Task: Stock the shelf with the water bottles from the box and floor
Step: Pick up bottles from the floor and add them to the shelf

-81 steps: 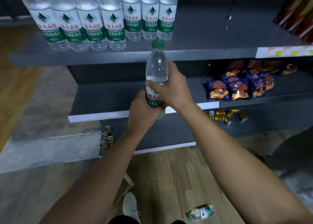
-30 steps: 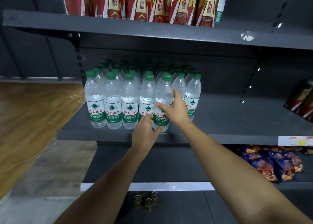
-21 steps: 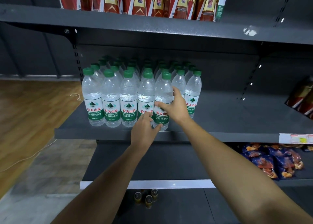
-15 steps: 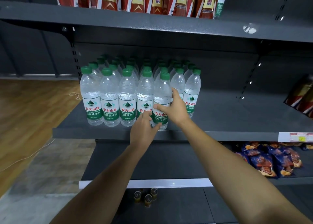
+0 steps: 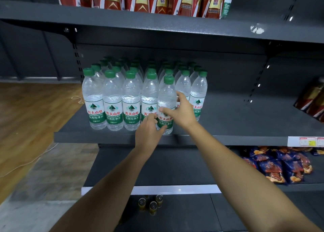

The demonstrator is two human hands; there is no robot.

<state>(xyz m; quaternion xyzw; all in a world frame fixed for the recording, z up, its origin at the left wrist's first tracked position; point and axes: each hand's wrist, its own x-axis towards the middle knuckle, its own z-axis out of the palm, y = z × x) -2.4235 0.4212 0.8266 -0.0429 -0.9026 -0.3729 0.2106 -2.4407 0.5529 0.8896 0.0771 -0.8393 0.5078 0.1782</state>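
Note:
A clear water bottle (image 5: 166,98) with a green cap and green label stands upright at the front edge of the dark grey shelf (image 5: 236,123), at the right end of the front row of matching bottles (image 5: 112,100). My right hand (image 5: 183,115) wraps its middle from the right, thumb across the label. My left hand (image 5: 149,129) holds its lower part from the left, thumb under the label. Several more rows of bottles stand behind.
Red and gold packs (image 5: 161,0) fill the shelf above. The right half of the bottle shelf is bare. Blue snack bags (image 5: 280,165) lie on the lower shelf at right, and small cans (image 5: 150,202) stand on the bottom shelf. Wooden floor lies at left.
The bottle went up from waist height onto the shelf, into the front row. Over the last second both hands have stayed on it almost unmoved.

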